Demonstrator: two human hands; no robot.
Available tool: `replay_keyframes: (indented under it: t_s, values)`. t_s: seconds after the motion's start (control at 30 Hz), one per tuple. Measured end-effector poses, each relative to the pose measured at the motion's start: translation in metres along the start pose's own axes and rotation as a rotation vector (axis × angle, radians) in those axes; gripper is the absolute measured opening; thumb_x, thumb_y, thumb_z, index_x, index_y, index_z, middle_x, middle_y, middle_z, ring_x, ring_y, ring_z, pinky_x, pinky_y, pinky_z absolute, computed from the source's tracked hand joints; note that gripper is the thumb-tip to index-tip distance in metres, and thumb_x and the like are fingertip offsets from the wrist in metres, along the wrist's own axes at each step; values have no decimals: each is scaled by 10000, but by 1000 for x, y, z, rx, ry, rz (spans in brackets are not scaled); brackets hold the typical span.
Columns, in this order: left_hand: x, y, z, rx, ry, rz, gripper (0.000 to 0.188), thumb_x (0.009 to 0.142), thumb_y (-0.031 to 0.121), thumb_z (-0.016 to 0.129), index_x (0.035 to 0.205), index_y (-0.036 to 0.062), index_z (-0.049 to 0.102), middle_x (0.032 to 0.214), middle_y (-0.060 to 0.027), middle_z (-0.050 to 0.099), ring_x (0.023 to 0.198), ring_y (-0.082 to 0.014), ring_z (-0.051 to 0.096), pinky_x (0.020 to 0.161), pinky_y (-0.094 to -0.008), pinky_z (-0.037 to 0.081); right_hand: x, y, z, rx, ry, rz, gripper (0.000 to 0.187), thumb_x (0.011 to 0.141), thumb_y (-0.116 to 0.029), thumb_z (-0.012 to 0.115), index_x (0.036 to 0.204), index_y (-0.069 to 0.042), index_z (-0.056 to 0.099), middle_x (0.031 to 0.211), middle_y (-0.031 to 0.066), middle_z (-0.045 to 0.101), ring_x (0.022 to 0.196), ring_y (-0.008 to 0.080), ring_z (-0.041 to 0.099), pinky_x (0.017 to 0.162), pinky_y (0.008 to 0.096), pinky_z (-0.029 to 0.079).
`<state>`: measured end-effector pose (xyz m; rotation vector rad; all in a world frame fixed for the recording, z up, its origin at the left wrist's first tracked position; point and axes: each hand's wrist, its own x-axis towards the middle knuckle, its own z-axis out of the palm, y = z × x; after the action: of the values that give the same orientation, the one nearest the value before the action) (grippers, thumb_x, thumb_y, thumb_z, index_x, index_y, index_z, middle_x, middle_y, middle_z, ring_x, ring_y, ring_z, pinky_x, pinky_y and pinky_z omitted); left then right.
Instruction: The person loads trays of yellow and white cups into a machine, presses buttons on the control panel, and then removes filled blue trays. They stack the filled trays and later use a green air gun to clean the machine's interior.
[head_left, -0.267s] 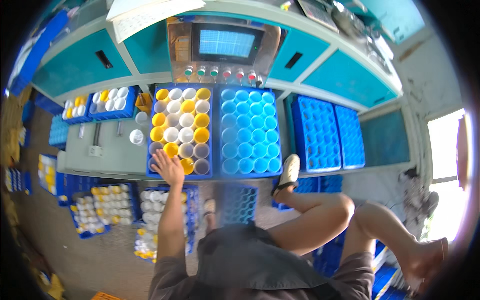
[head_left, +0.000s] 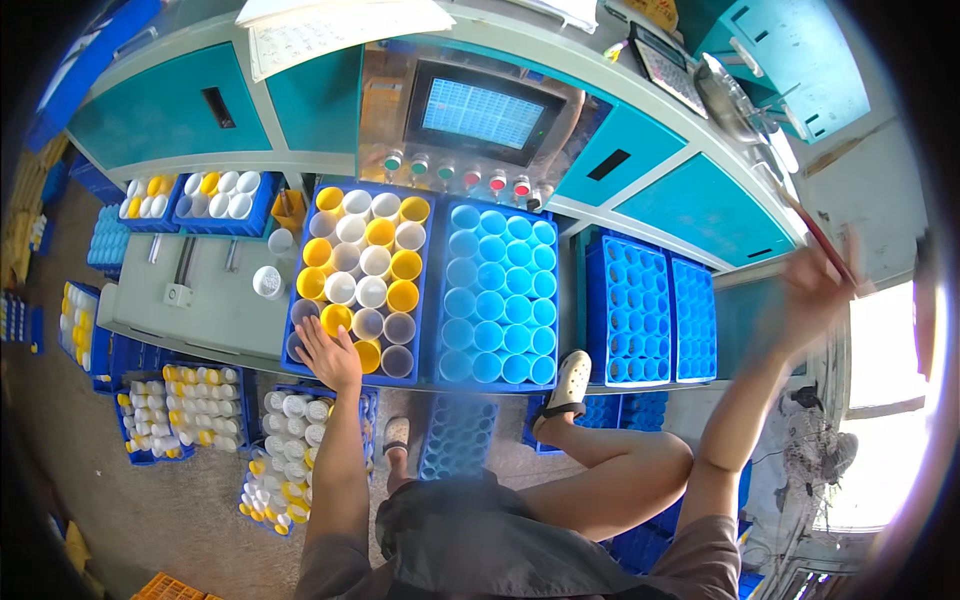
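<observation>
A: Why does the left hand (head_left: 331,358) sit so wide on the near corner of that crate (head_left: 425,290)?

B: The fingers are spread, palm down, over the corner cups, with nothing gripped; such a hand would steady the corner, though I can't tell how firmly it presses.

A: And the right hand (head_left: 812,288)?

B: Raised well apart, at the far right; it's blurred, with a thin reddish stick (head_left: 826,242) along it; I can't tell whether the fingers close on that.

A: Where's the crate, exactly?

B: On the tabletop (head_left: 140,295), below the control panel's screen (head_left: 482,112); its yellow and white cups (head_left: 403,295) stand mouth up in close rows, so they probably brace one another against tipping.

A: What about the light blue cups (head_left: 516,310)?

B: They fill a second crate just to the right; side by side, both lie within easy reach; a lidded white tub (head_left: 268,282) stands apart on the left, clear of the spread fingers.
</observation>
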<state>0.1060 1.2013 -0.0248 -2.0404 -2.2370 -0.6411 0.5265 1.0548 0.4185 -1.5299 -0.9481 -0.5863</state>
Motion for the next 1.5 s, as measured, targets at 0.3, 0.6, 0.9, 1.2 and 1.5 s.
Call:
replay_keyframes:
  t_s: [0.3,0.6,0.9,1.2,1.5]
  values:
    - [3,2,0,108,-66,15,531,978,323,459,1436,61,402,1498,-101,421,1439,-316,306,1125,-508,289,-127,34,205,12,-646,-613,202,773,-20,723,963,-76,679,881,48,661,691,182,638,580,294,484]
    - [3,2,4,101,-46,20,486,990,342,444,1390,65,449,1463,-95,460,1428,-323,326,1098,-482,326,-149,83,240,-156,-694,-719,332,804,-117,718,1134,-141,683,978,17,674,705,151,589,627,314,415]
    - [3,0,7,152,-71,39,492,1001,363,423,1384,56,449,1450,-111,468,1421,-340,330,1103,-481,327,-148,85,242,-79,-707,-676,330,842,-278,717,1136,-139,660,1011,19,666,772,169,611,684,337,417]
    - [4,1,7,152,-83,32,497,996,360,430,1397,67,432,1456,-109,459,1428,-344,314,1095,-482,336,-137,77,238,-62,-641,-648,299,837,-285,724,1083,-121,677,942,19,676,789,163,618,709,331,410]
    - [3,1,6,153,-118,0,502,993,361,419,1402,71,424,1472,-95,442,1443,-329,290,1101,-483,320,-134,76,243,-34,-660,-650,214,828,-187,713,1025,-105,697,911,9,687,786,157,624,695,329,408]
